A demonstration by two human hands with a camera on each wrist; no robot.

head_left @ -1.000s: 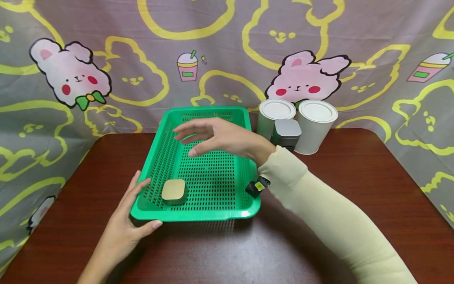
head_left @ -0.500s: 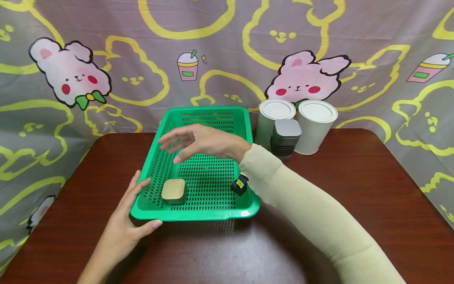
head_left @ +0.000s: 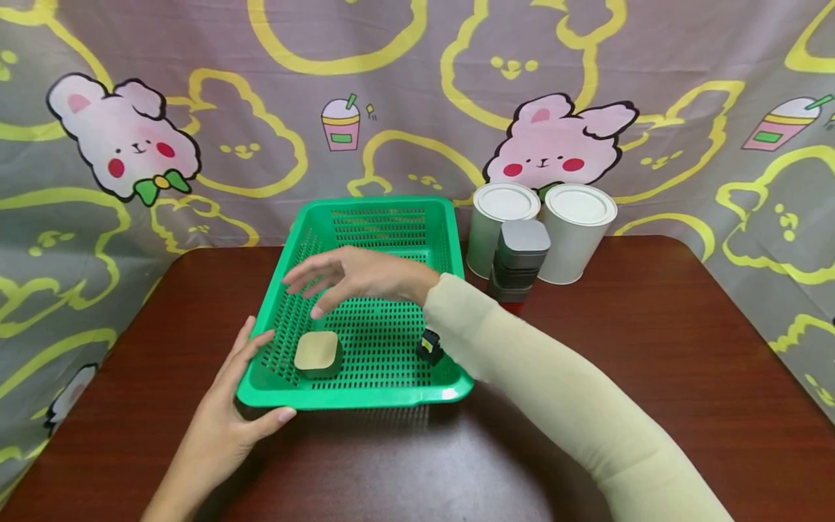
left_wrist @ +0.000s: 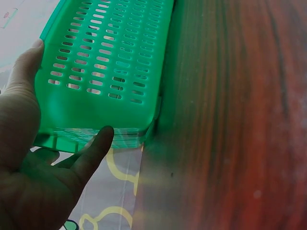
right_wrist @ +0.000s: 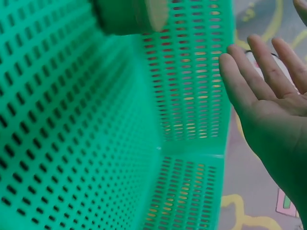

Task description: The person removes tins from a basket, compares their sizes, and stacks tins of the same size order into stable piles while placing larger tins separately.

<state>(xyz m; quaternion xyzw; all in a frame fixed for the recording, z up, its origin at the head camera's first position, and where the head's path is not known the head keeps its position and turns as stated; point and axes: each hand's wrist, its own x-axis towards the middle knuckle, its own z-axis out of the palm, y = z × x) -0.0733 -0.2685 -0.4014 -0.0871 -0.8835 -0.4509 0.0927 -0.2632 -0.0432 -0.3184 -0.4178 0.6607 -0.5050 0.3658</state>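
Note:
My left hand [head_left: 225, 406] grips the front left corner of a green perforated plastic basket [head_left: 365, 397], with fingers along its left side and the thumb at the front rim. In the left wrist view that hand [left_wrist: 53, 163] holds the corner of the basket [left_wrist: 96, 110]. Inside the basket, near that corner, sits a small rounded-square tin [head_left: 317, 351] with a pale gold top. Over the basket hovers my right hand [head_left: 362, 275], fingers loosely bent and holding nothing. The right wrist view shows this hand [right_wrist: 273, 96] beside the basket wall, apart from the tin [right_wrist: 132, 17].
Right of the basket stands a stack of dark grey rounded-square tins [head_left: 520, 250]. Behind it are two white lidded cans [head_left: 505, 206]. All stand on a brown wooden table [head_left: 652, 348], with a patterned cloth [head_left: 404, 87] hanging behind.
My right hand has moved left and toward the front over the basket, uncovering more of the stacked tins. The left hand keeps its place at the basket's corner.

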